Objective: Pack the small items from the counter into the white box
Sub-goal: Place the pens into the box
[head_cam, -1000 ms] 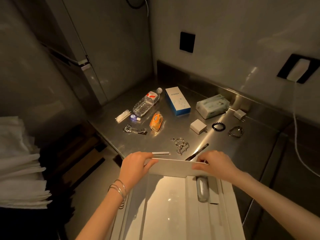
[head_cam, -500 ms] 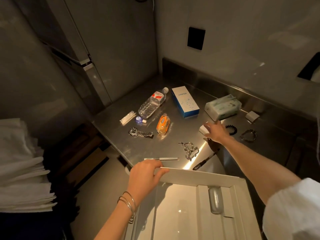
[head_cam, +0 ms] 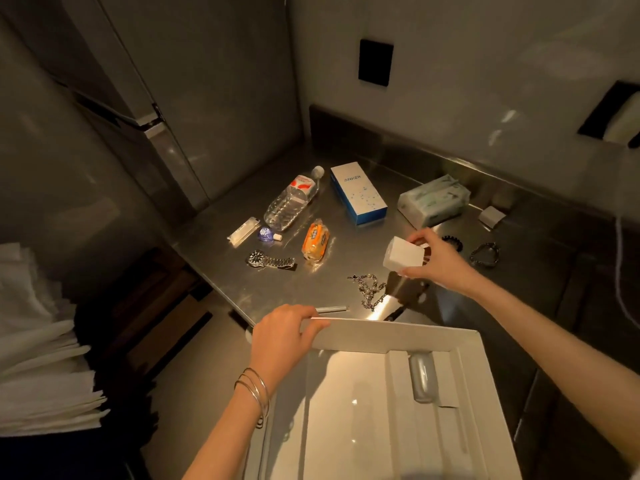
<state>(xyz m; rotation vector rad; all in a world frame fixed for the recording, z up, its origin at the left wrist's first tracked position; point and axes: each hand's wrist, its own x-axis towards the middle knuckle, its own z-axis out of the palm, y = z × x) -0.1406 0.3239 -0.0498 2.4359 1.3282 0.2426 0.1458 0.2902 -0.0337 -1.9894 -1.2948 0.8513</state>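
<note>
Dim stainless-steel worktop point(head_cam: 349, 247) holds scattered bits. The right hand point(head_cam: 440, 263) has just lifted the small white plastic charger cube point(head_cam: 403, 259) clear, fingers clamped round it. The left hand point(head_cam: 280, 337) grips the open white cardboard box point(head_cam: 381, 336) by its rim. Next item boxward, I'd judge.

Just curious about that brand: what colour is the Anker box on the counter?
The Anker box is white on top with blue sides; the head view shows it.
</note>
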